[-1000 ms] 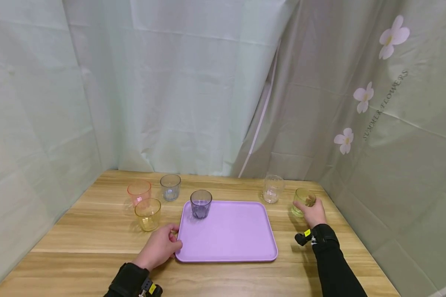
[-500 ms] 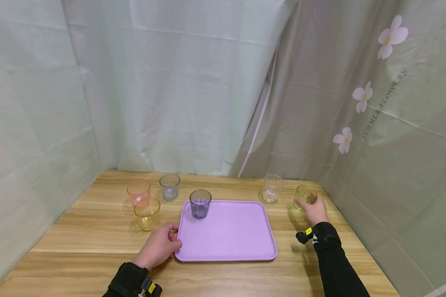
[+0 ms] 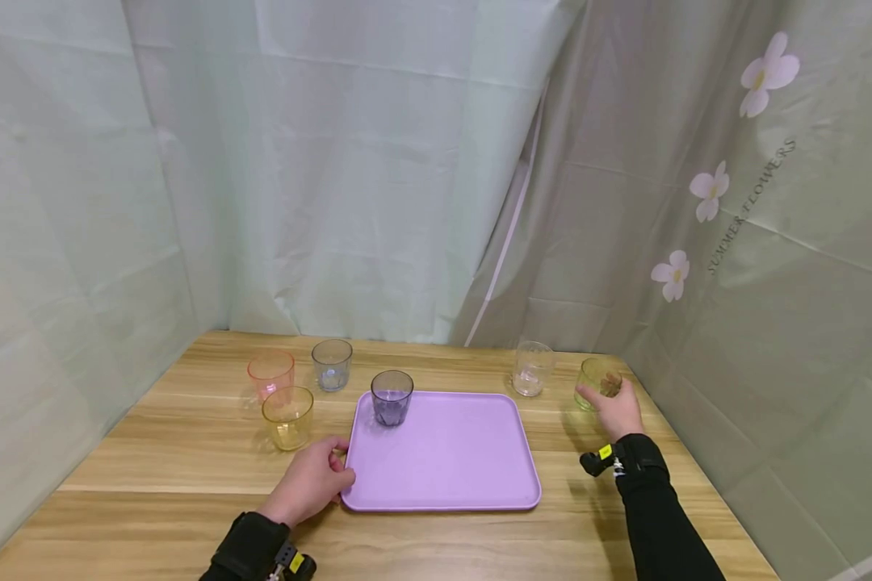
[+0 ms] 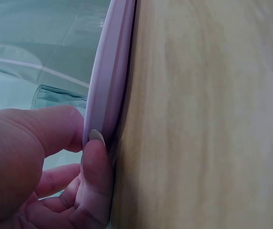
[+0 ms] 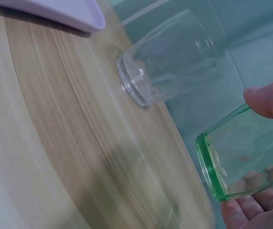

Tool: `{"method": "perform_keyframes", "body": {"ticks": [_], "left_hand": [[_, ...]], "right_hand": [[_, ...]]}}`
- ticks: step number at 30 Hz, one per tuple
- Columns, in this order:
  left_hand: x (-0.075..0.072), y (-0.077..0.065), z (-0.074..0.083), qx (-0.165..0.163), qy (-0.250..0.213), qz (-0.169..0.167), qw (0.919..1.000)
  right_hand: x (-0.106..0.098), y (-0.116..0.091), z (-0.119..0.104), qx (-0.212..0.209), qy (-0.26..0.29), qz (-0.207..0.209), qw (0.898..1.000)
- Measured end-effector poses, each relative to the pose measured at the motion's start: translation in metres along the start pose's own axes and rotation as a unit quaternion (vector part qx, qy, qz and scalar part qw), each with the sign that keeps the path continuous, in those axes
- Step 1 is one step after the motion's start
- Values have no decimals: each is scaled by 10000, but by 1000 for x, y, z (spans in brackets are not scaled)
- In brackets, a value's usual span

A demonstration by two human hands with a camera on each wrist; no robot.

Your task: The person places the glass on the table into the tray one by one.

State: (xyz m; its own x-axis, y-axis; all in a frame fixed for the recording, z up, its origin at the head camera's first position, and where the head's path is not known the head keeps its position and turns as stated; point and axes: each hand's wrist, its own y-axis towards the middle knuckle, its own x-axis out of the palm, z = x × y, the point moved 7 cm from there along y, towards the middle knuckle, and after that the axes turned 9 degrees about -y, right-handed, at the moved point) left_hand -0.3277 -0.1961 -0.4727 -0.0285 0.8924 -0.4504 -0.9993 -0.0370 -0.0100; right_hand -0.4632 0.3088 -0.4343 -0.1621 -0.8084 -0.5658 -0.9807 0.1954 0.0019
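A person's left hand (image 3: 309, 479) pinches the left edge of a purple tray (image 3: 454, 464), probably to steady it. Near the right edge of the worktop (image 3: 153, 460), the right hand (image 3: 619, 411) grips a green glass (image 3: 589, 376), thumb and fingers opposed, presumably for balance. A grey glass (image 3: 391, 401) occupies the tray's far-left corner.

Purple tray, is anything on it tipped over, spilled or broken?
Nothing stands out. The dark glass stands upright near the far left corner of the purple tray, and no spill or crack shows. The left hand holds the tray's edge.
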Motion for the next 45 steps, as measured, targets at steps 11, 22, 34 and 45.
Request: {"method": "perform_keyframes", "body": {"ticks": [11, 22, 34, 45], "left_hand": [[-1, 0, 2, 16, -8, -20, 10000], [-2, 0, 1, 29, 16, 2, 10000], [-1, 0, 2, 59, 51, -15, 10000], [0, -1, 5, 52, 33, -47, 10000]], "right_hand": [[-3, -6, -17, -221, 154, -51, 9996], [-2, -11, -30, -307, 296, -106, 9990], [-1, -11, -45, -384, 236, -10, 9990], [0, -13, -61, -624, 278, -36, 9977]]}}
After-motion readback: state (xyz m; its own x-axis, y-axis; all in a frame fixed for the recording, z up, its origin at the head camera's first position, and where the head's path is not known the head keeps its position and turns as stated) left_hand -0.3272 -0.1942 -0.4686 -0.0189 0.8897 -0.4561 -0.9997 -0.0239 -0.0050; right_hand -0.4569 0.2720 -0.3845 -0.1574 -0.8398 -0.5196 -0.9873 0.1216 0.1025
